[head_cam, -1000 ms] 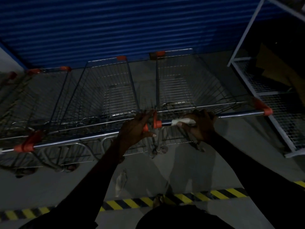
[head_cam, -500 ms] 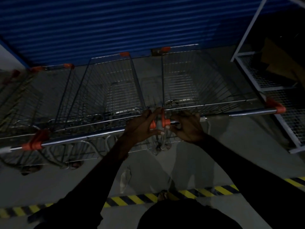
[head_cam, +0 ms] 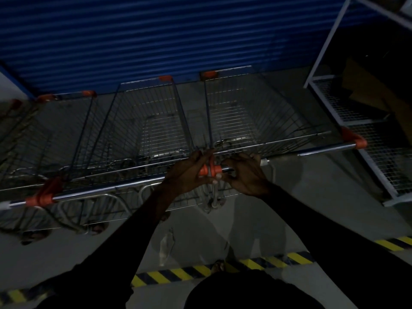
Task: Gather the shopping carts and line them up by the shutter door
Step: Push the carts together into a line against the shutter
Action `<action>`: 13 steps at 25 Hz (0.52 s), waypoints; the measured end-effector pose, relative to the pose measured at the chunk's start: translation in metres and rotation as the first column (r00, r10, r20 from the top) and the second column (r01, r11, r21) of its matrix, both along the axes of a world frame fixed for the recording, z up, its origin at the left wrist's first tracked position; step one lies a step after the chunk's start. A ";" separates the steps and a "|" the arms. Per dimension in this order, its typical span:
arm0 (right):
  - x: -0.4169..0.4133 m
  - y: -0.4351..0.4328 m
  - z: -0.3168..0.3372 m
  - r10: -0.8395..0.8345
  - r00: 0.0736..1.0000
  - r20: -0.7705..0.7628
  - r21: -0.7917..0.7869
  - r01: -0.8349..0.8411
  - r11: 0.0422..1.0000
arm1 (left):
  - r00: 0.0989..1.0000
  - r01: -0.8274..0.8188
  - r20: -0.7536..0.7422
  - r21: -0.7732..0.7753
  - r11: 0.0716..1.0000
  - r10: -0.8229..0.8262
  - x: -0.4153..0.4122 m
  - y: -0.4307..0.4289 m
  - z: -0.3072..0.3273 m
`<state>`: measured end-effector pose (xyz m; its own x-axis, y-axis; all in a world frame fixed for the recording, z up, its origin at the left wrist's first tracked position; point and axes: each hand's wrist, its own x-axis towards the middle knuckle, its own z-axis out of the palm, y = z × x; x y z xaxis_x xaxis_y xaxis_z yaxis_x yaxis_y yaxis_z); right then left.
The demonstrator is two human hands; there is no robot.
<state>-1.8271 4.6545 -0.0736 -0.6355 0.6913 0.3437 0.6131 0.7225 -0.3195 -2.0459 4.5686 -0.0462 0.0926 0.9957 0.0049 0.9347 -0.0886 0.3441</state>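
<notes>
Wire shopping carts with orange corner caps stand side by side, noses toward the blue shutter door [head_cam: 156, 41]. My left hand [head_cam: 189, 175] rests on the right end of the middle cart's handle bar [head_cam: 107, 188], fingers spread over its orange end cap. My right hand [head_cam: 245, 175] curls around the left end of the right cart's handle bar [head_cam: 323, 149]. The two orange end caps [head_cam: 209, 170] touch between my hands. The middle cart's basket [head_cam: 156, 130] and the right cart's basket [head_cam: 252, 117] are empty. A third cart [head_cam: 55, 134] stands at the left.
A white metal rack [head_cam: 347, 121] with mesh shelves and cardboard stands close on the right of the right cart. Yellow-and-black hazard tape [head_cam: 256, 263] crosses the grey floor behind me. A crumpled clear wrapper [head_cam: 166, 244] lies on the floor by my feet.
My right hand slid left along the right cart's bar to its orange end. The right cart's handle end closed up against the middle cart's, and both carts sit slightly further from me.
</notes>
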 end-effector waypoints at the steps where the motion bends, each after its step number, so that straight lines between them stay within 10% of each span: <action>1: 0.001 0.001 0.001 0.000 1.000 -0.013 0.013 0.001 1.000 | 1.000 0.015 -0.011 0.026 1.000 -0.015 0.000 -0.001 -0.002; 13: -0.006 -0.003 0.007 0.027 1.000 0.014 -0.059 -0.026 0.998 | 0.998 0.030 -0.052 0.071 0.997 -0.026 -0.006 0.001 -0.028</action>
<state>-1.8331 4.6516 -0.0664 -0.6585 0.6930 0.2936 0.5992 0.7187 -0.3527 -2.0520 4.5699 -0.0744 0.1226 0.9900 0.0704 0.9476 -0.1379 0.2883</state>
